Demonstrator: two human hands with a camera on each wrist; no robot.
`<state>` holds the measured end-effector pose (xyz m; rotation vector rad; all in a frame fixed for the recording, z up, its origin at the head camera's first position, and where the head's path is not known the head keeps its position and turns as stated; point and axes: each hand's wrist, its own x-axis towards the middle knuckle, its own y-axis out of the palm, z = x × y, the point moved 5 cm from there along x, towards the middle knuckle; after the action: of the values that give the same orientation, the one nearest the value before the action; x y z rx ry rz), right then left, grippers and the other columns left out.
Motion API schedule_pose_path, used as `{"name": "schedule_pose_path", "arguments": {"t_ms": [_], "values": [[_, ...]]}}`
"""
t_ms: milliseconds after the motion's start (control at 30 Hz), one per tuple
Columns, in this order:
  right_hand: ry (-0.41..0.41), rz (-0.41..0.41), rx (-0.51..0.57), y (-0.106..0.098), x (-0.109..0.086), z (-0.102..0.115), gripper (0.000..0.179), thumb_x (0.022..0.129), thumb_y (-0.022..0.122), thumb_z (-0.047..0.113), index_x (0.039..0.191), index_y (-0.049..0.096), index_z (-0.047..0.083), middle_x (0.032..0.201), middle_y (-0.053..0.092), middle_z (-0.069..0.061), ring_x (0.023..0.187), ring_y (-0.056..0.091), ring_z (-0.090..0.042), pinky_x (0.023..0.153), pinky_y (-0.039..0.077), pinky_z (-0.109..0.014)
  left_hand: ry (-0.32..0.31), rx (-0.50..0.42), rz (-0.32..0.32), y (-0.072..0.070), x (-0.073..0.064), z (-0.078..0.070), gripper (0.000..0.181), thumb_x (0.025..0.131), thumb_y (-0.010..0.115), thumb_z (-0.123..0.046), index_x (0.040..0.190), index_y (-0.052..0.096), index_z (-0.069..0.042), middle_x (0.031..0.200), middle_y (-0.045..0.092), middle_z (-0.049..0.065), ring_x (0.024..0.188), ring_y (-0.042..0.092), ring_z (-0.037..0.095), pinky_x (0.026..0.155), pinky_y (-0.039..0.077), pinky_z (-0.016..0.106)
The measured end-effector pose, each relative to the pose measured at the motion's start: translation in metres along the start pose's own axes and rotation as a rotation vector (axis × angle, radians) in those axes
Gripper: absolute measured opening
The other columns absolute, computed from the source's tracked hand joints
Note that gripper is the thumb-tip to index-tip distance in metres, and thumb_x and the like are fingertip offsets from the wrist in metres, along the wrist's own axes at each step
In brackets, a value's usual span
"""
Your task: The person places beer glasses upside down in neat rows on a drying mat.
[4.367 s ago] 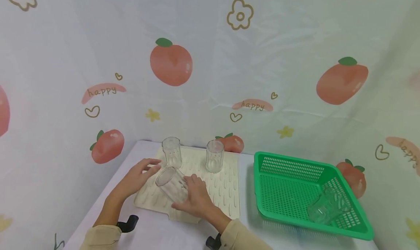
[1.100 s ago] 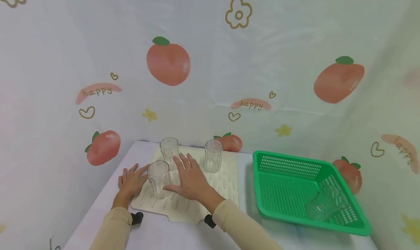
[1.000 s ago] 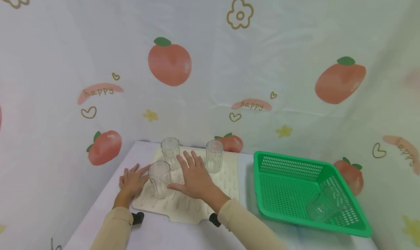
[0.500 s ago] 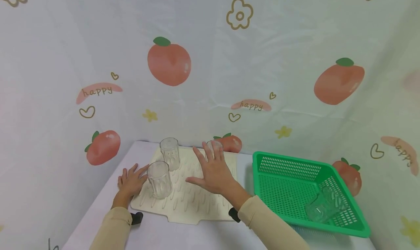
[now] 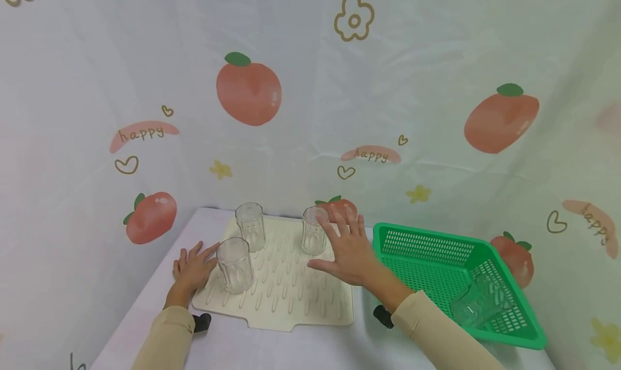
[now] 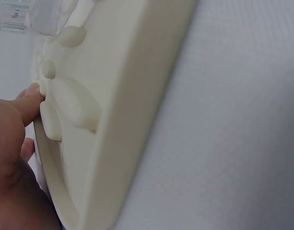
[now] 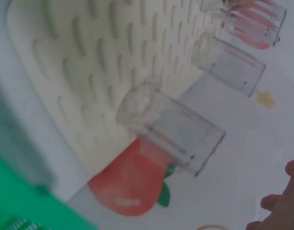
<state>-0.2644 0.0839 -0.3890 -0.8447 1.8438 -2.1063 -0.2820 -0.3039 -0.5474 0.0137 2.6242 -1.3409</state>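
Observation:
Three clear drinking glasses stand upright on a cream draining mat with raised ridges: a front-left glass, a back-left glass and a back-right glass. My left hand rests at the mat's left edge beside the front-left glass; a fingertip touches the mat's edge in the left wrist view. With fingers spread and holding nothing, my right hand is above the gap between mat and green basket. Its fingertips overlap the back-right glass in the head view. Another glass lies tilted inside the basket.
The white-covered table runs up to a white curtain printed with red fruit at the back and left. The basket's raised rim stands right of the mat, close to my right forearm.
The front-left glass, earlier held tilted by my right hand, now stands upright on the mat. My right hand has released it and moved right toward the basket. My left hand lowered to the mat edge.

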Motion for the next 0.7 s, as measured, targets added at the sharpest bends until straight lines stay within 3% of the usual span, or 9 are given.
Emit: {"name": "schedule_pose_path", "arguments": {"t_ms": [133,400,700], "values": [[0.053,0.021,0.000,-0.007,-0.016,-0.024,0.102,0.086,0.062,0.074,0.163,0.023,0.021,0.172,0.013,-0.018,0.158,0.012,-0.046,0.120,0.017,-0.076,0.005,-0.008,0.000,0.003,0.001,0.000,0.052,0.107,0.045,-0.030,0.156,0.039,-0.015,0.167,0.005,0.028,0.148,-0.017,0.064,0.113,-0.009,0.080],[0.184,0.068,-0.003,-0.017,-0.041,-0.070,0.099,0.088,0.062,0.071,0.164,0.023,0.020,0.170,0.018,-0.019,0.156,0.014,-0.049,0.120,0.012,-0.077,0.002,-0.012,-0.014,0.002,0.004,0.008,0.053,0.106,0.044,-0.030,0.157,0.038,-0.015,0.167,0.004,0.029,0.148,-0.018,0.064,0.112,-0.011,0.081],[0.253,0.065,-0.030,-0.038,-0.076,-0.116,0.096,0.088,0.065,0.067,0.161,0.029,0.016,0.166,0.025,-0.023,0.153,0.018,-0.054,0.115,0.012,-0.082,-0.002,-0.015,0.001,0.004,0.007,0.009,0.053,0.107,0.042,-0.030,0.157,0.037,-0.016,0.168,0.003,0.028,0.148,-0.020,0.064,0.112,-0.012,0.080]]}}
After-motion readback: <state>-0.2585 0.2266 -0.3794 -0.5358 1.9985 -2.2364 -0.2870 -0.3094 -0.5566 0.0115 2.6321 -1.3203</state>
